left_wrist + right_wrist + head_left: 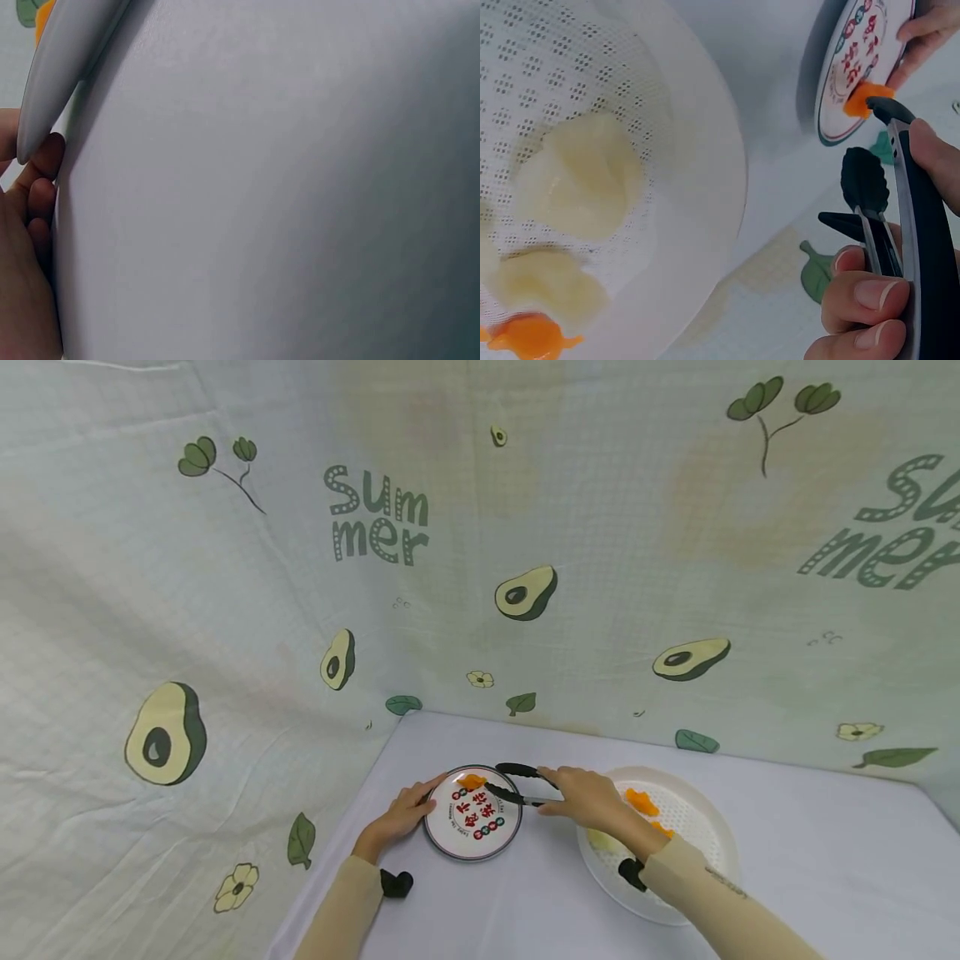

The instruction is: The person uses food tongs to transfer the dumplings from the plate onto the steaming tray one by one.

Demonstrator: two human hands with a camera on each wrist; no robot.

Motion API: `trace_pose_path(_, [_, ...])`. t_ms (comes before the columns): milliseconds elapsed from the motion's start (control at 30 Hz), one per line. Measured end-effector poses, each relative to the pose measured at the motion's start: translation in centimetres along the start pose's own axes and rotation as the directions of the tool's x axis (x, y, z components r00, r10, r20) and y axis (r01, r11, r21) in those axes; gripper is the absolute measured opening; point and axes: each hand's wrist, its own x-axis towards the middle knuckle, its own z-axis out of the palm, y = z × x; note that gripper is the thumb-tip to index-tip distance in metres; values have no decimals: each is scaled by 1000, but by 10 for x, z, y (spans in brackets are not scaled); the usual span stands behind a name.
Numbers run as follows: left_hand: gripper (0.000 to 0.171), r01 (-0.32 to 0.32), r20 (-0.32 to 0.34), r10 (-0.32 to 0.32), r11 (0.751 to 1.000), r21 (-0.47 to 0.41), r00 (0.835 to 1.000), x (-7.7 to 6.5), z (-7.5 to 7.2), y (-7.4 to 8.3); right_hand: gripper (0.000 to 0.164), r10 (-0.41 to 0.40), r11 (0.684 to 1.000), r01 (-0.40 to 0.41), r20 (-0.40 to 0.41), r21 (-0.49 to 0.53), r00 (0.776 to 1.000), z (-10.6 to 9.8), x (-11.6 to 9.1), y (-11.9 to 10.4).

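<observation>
My left hand (408, 810) grips the left rim of a small white plate (446, 835) with red characters and a dark edge band. In the left wrist view, fingertips (46, 154) reach under the plate's rim. An orange piece (472, 782) lies near the plate's far side; its exact kind cannot be told. My right hand (585, 797) holds black-tipped metal tongs (517, 769) from the right. The tongs' arms are spread, with one tip touching or very close to the orange piece (868, 99) and the other apart, beyond the plate's edge.
A round white perforated basket (611, 885) stands under my right forearm, holding orange pieces (641, 802) and pale yellowish translucent pieces (581, 176). A black object (397, 883) is by my left wrist. Printed cloth (600, 610) hangs behind and left of the white table (540, 893).
</observation>
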Motion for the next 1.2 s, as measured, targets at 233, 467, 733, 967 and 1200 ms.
trace_pose_path(233, [50,-12,-6,12,1000,-4,1000,2,-2,1,69,-9,1000,9,-1,-20,1000,11,15,-8])
trace_pose_path(467, [50,0,-1,0,1000,-12,1000,3,-2,1,66,1,1000,-1,19,1,1000,18,23,-13])
trace_pose_path(733, [50,-4,-3,4,1000,2,1000,-2,0,5,65,6,1000,-6,32,12,999,21,28,-18])
trace_pose_path(967, [50,6,0,-6,1000,-15,1000,-1,-1,3,64,7,1000,-7,29,4,1000,22,33,-23])
trace_pose_path(1200, [49,11,-4,-11,1000,-24,1000,-2,-1,2,61,0,1000,0,25,14,1000,26,36,-22])
